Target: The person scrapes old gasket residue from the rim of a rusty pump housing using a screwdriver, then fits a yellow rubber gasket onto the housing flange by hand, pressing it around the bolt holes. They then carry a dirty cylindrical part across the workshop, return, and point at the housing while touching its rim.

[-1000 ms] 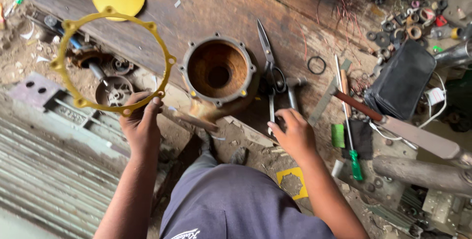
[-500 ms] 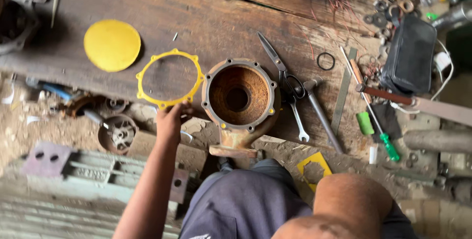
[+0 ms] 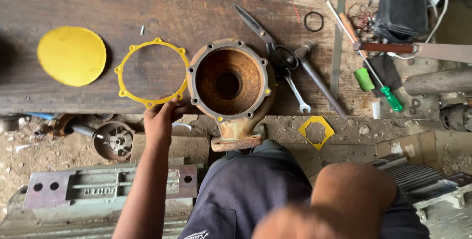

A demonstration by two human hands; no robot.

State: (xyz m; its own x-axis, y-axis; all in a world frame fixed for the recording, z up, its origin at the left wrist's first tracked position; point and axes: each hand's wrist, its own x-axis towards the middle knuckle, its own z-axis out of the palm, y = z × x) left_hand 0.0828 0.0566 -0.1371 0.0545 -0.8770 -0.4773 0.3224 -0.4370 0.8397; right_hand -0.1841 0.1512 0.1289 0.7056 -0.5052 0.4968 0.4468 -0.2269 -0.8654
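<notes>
Yellow ring-shaped gasket with small bolt-hole lugs (image 3: pixel 151 73) lies flat on the worn wooden workbench (image 3: pixel 147 3), near its front edge, between the solid yellow disc (image 3: pixel 72 55) to the left and the rusty cast-iron pump housing (image 3: pixel 230 84) to the right.

I report, largest first:

Workbench: dark scarred planks, carrying every item listed except the diamond-shaped gasket below.

Pump housing: stands mouth-up at the front edge, its outlet flange overhanging toward my lap. The bowl is empty apart from rust; the central bore is open and nothing sits in it. I judge it could tip off the edge if nudged, since its weight hangs partly past the bench.

Gasket: thin and flexible by the look of it. My left hand (image 3: pixel 161 119) grips its nearest rim between fingertips and thumb. I judge a careless pull could crease or tear it, or snag a lug on the housing's bolt holes, which sit just beside it.

Right hand: I cannot tell its state; only a blurred forearm shows at the bottom of the view.

Tools: large metal shears (image 3: pixel 263 32), an open-ended spanner (image 3: pixel 296 91) and a green-handled screwdriver (image 3: pixel 391 97) lie right of the housing.

Small yellow diamond-shaped gasket (image 3: pixel 316 132) rests below the bench edge.
</notes>
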